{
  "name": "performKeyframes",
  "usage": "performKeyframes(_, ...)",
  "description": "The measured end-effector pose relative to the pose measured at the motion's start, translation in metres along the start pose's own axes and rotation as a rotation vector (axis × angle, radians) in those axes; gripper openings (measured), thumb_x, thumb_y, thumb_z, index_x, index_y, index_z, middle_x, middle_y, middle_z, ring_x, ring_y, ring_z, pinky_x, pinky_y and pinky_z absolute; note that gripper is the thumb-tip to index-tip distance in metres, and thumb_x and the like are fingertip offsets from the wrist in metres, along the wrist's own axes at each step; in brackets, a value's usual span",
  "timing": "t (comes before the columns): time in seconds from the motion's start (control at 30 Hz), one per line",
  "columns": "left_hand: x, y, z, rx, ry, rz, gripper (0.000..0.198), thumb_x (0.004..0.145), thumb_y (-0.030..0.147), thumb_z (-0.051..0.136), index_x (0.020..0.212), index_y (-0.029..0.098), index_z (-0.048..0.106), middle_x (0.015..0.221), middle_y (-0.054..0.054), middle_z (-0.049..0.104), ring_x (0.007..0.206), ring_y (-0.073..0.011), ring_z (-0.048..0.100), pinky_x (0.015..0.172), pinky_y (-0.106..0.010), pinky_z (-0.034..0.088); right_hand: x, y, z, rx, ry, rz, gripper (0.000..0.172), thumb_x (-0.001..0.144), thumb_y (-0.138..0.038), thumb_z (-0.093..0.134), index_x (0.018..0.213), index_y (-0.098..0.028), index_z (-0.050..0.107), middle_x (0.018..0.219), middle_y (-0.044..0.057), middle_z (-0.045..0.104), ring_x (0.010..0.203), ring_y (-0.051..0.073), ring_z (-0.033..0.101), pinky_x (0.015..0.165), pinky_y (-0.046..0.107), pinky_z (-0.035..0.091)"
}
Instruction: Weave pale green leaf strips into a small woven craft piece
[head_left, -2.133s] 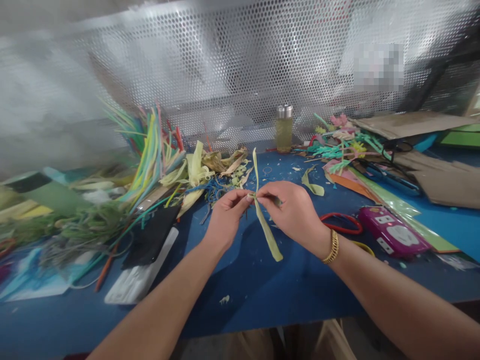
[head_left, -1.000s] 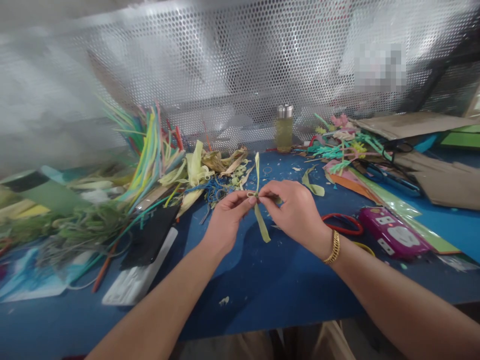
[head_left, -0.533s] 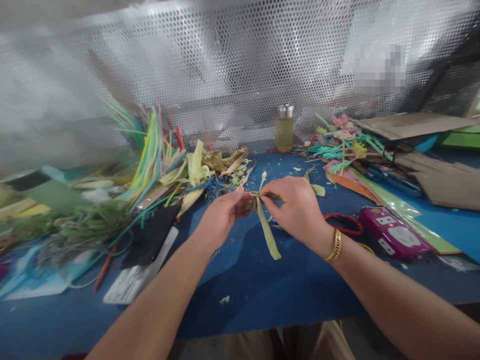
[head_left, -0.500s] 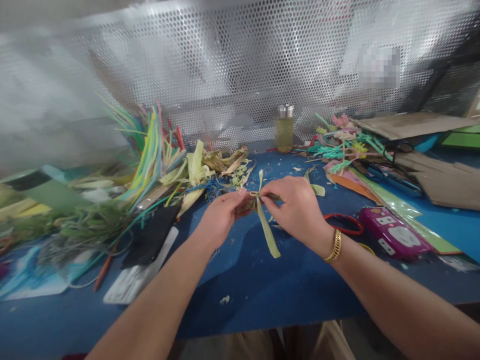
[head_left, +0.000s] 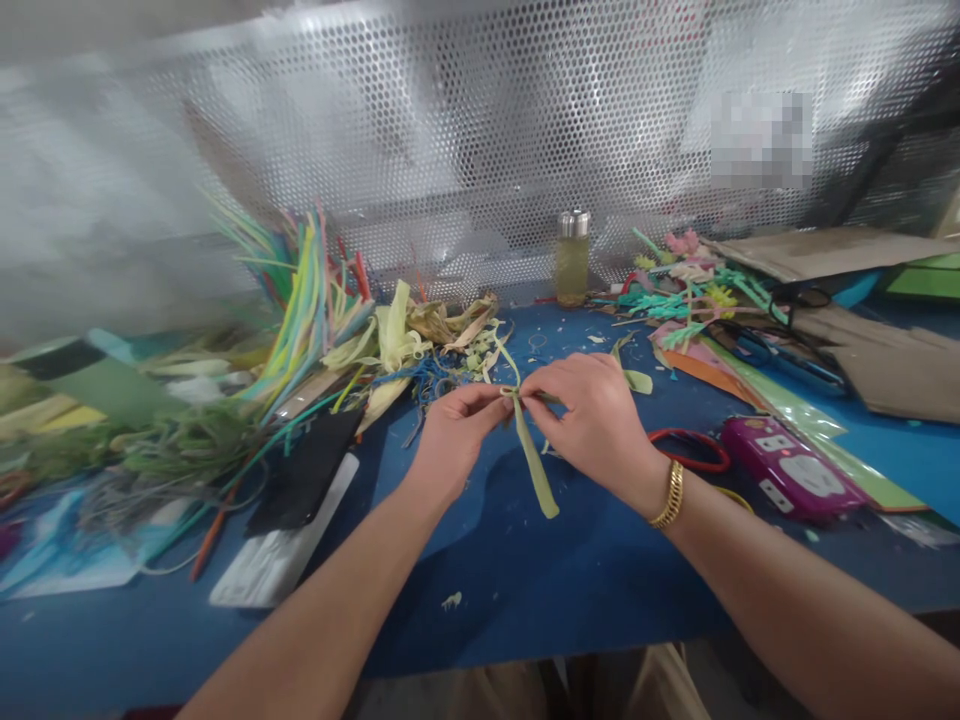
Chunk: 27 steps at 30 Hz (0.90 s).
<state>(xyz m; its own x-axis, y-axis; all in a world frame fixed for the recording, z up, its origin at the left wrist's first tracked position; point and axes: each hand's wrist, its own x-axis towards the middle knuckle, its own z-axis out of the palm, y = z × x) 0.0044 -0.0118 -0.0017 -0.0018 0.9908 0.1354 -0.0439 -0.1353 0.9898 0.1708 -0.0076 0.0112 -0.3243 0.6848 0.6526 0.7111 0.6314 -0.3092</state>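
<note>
A pale green leaf strip [head_left: 537, 470] hangs down from between both hands, its thin upper end rising above the fingertips. My left hand [head_left: 463, 432] pinches the strip at the crossing point, thumb and forefinger together. My right hand [head_left: 589, 408], with a gold bracelet on the wrist, pinches it just to the right, fingertips almost touching the left ones. The exact knot or fold between the fingers is too small to tell. A pile of dried husks [head_left: 394, 335] lies behind my left hand.
A lidded bottle [head_left: 572, 265] stands at the back before a perforated metal panel. Coloured stems [head_left: 296, 310], a black phone-like object [head_left: 304, 480] and green plant bits lie left. Right are a purple device [head_left: 791, 470], a red ring-shaped item [head_left: 694, 450], glasses and cardboard [head_left: 892, 365].
My left hand has turned, its fingers now pinching from above and the side. The strip's upper end has tipped to the left. My right hand has barely moved.
</note>
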Motion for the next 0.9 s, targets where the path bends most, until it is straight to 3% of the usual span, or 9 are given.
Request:
performKeyframes(0.3, 0.0008, -0.0029, 0.0005, -0.019, 0.008, -0.035, 0.023, 0.065, 0.035, 0.082, 0.075, 0.017, 0.074, 0.066, 0.001, 0.062, 0.06, -0.0096, 0.047, 0.06, -0.024, 0.037, -0.0003, 0.0012, 0.001, -0.009, 0.007, -0.012, 0.012, 0.088, -0.024, 0.06, 0.081, -0.024, 0.069, 0.077, -0.001, 0.069, 0.08, 0.018, 0.058, 0.081, 0.034, 0.03)
performKeyframes(0.43, 0.0019, -0.005, -0.0008, -0.077, 0.001, -0.079, 0.02, 0.066, 0.033, 0.081, 0.075, 0.017, 0.072, 0.069, 0.0, 0.064, 0.065, -0.0106, 0.052, 0.063, -0.024, 0.04, -0.0004, 0.0017, 0.0025, -0.007, 0.004, -0.019, 0.012, 0.088, -0.025, 0.06, 0.08, -0.024, 0.068, 0.076, -0.001, 0.069, 0.08, 0.018, 0.058, 0.08, 0.035, 0.03)
performKeyframes(0.57, 0.0026, -0.0032, -0.0015, -0.181, 0.04, -0.118, 0.02, 0.063, 0.029, 0.083, 0.07, 0.017, 0.069, 0.065, 0.002, 0.06, 0.061, -0.0084, 0.05, 0.058, -0.021, 0.038, -0.0001, 0.0016, 0.0011, -0.012, 0.05, -0.061, 0.008, 0.089, -0.027, 0.061, 0.087, -0.025, 0.069, 0.087, 0.0, 0.071, 0.088, 0.02, 0.057, 0.084, 0.037, 0.03)
performKeyframes(0.7, 0.0034, 0.0003, -0.002, -0.252, 0.074, -0.149, 0.023, 0.061, 0.027, 0.084, 0.064, 0.016, 0.064, 0.063, 0.003, 0.058, 0.056, -0.0064, 0.046, 0.055, -0.02, 0.036, -0.0002, -0.0005, -0.0032, -0.059, 0.087, -0.188, 0.011, 0.091, -0.024, 0.058, 0.093, -0.026, 0.069, 0.094, 0.001, 0.071, 0.093, 0.02, 0.055, 0.087, 0.038, 0.03)
performKeyframes(0.9, 0.0034, 0.0001, -0.0018, -0.262, 0.086, -0.164, 0.023, 0.059, 0.027, 0.083, 0.067, 0.016, 0.064, 0.064, 0.002, 0.058, 0.058, -0.0077, 0.049, 0.057, -0.021, 0.037, -0.0023, -0.0063, -0.0026, -0.202, -0.075, -0.462, 0.016, 0.094, -0.016, 0.053, 0.093, -0.024, 0.068, 0.094, 0.002, 0.069, 0.092, 0.02, 0.051, 0.085, 0.037, 0.03)
